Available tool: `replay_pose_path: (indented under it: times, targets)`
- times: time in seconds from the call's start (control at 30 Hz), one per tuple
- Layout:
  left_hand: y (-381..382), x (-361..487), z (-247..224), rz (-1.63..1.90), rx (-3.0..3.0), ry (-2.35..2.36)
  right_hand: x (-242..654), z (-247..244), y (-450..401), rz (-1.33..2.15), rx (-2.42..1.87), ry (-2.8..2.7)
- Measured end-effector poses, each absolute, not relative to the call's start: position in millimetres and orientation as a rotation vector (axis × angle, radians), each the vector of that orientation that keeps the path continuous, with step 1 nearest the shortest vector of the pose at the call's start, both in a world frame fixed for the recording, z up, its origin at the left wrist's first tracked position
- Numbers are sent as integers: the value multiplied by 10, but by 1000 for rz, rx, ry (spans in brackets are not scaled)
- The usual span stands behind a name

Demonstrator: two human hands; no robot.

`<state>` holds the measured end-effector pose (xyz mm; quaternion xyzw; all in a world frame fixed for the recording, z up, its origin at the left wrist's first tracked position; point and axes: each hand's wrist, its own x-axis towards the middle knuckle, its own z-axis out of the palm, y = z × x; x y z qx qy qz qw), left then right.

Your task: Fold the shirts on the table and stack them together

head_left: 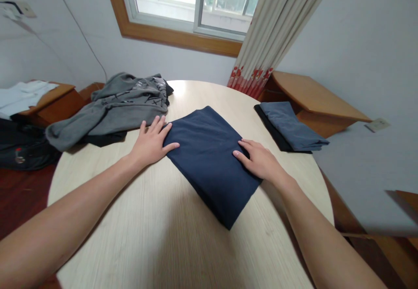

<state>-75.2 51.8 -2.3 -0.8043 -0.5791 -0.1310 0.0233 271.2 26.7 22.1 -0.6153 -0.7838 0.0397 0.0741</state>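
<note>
A navy folded garment (212,154) lies flat on the table, turned so one corner points toward me. My left hand (152,141) rests on its upper left corner, fingers spread and thumb on the cloth. On the right edge lies my right hand (256,158), thumb apart from the fingers, pressing lightly on top. Neither hand grips the fabric. Because of the folding, I cannot tell what kind of garment it is.
A round pale wooden table (130,228) bears a crumpled grey garment (120,102) at the far left, with black cloth under it. Folded blue-grey cloth (290,121) lies over black cloth (274,128) at the right edge. Behind hangs a curtain (277,23) near a wooden cabinet (316,91).
</note>
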Motion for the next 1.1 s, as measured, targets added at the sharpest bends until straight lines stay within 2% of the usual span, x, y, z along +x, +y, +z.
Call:
replay_pose_path:
  times: [0.1, 0.2, 0.37, 0.53, 0.67, 0.87, 1.1]
  targets:
    - [455, -698, 46, -546, -2443, -1757, 2595, 479, 92, 202, -1971, -2391]
    - [377, -583, 41, -513, -2638, -1668, 2499, 569, -10, 316, -1904, -2366]
    - [245, -424, -14, -253, -2834, -1496, 2389, 359, 66, 160, -1444, -2214]
    - [76, -358, 131, -316, -2798, -1444, 2279, 194, 140, 164, -1211, -2352]
    - [94, -258, 122, -482, -2725, -1409, 2207, 114, 186, 163, -1215, -2452]
    - [282, -207, -75, -277, -2843, -1508, 2191, -25, 300, 306, -1388, -2521]
    - [415, -321, -46, -226, -2711, -1704, 2285, -29, 463, 317, -1664, -2398]
